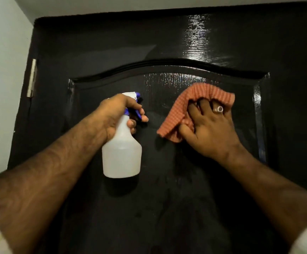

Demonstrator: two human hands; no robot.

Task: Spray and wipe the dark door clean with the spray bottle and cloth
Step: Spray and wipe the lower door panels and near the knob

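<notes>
So the whole surface here is the door, glossy black with a raised arched panel in the middle and light glaring off the upper right of it. There's a wood-grain texture where the shine hits. A metal hinge sits on its left edge, next to the pale wall. The only thing actually lying against the door is the orange checked cloth, bunched up and pressed flat onto the panel just under the arch, right of centre, by the right hand.
</notes>
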